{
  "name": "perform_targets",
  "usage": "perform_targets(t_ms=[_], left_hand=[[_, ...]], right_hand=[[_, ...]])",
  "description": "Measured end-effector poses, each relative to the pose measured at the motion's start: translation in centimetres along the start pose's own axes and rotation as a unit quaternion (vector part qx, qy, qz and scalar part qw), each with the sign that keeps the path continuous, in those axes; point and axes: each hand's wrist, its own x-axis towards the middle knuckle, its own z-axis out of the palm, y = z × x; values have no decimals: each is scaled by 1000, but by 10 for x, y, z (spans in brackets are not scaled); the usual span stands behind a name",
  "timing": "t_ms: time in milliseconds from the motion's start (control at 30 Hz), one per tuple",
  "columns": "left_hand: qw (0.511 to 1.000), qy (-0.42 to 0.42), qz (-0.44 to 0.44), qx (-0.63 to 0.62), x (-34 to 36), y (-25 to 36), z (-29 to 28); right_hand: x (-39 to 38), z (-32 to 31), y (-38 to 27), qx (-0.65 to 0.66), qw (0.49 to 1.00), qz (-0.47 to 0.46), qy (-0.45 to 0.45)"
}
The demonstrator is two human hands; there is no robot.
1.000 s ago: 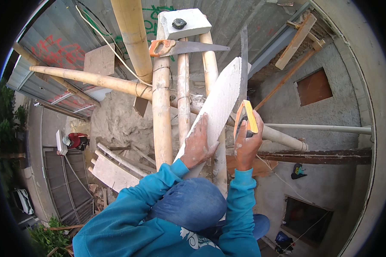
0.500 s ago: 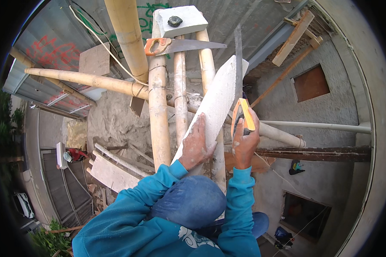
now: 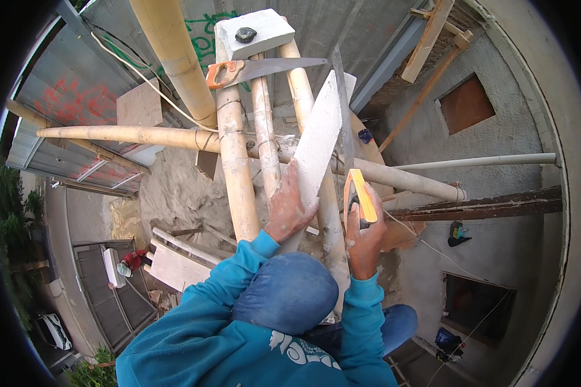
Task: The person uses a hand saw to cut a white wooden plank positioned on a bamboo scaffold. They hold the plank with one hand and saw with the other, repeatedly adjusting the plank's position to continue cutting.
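Note:
A long white lightweight concrete block (image 3: 323, 132) lies aslant over bamboo poles in front of me. My left hand (image 3: 288, 209) grips its near part, fingers along the left side and thumb toward the right. My right hand (image 3: 365, 232) is closed round the yellow and orange handle of a handsaw (image 3: 343, 106). The blade points away from me, upright on edge along the block's right side. Whether its teeth are in the block I cannot tell. My knee in blue cloth is close below the left hand.
A second handsaw (image 3: 265, 69) with an orange handle rests across the bamboo poles (image 3: 234, 155). Beyond it sits another white block (image 3: 258, 32) with a dark lump (image 3: 245, 35) on top. A thick bamboo post (image 3: 174, 58) rises at left. Far below left is another person (image 3: 134, 259).
The right hand and saw have drawn back toward me. The block has turned slightly more upright in view, the left hand still on it. The whole view has shifted a little.

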Motion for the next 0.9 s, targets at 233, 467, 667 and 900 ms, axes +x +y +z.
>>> perform_targets(t_ms=[233,467,667,900], left_hand=[[1000,-9,-24,3,0,1,-5],[1000,2,-2,9,1,-2,0],[1000,8,12,21,2,-4,1],[1000,-6,-1,29,3,-5,-1]], right_hand=[[-13,-1,2,16,999,-20,29],[18,20,23,48,997,-49,46],[17,23,26,63,997,-30,33],[-2,9,39,67,996,-56,34]])
